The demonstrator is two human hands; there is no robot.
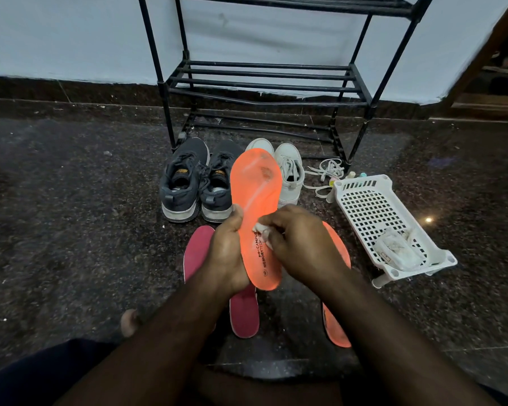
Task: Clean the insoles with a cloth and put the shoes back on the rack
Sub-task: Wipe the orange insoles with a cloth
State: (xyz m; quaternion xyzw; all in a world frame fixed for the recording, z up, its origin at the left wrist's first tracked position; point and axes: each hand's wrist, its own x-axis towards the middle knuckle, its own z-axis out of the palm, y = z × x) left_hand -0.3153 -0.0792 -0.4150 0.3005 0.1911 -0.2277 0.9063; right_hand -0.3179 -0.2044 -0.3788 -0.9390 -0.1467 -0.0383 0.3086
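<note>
The orange insole [255, 200] is held up in front of the black shoe rack [264, 80], toe end pointing toward the rack and printed heel end toward the person. Its heel half is gripped by the left hand [226, 253], with the thumb laid on the left edge and the fingers curled behind it. A small white cloth [261, 234] is pinched in the curled fingers of the right hand [302, 244] and pressed against the insole's printed face, near the middle of its length. Pale smears are seen on the toe half.

Just before the rack, a pair of grey sneakers [194, 183] and white sneakers [288, 174] stand on the dark floor [71, 200]. Nearer the person than these, two maroon insoles [244, 312] and a second orange insole [335, 326] lie flat. To the right of the rack, a white plastic basket [373, 206] is tilted, a whitish bundle inside it.
</note>
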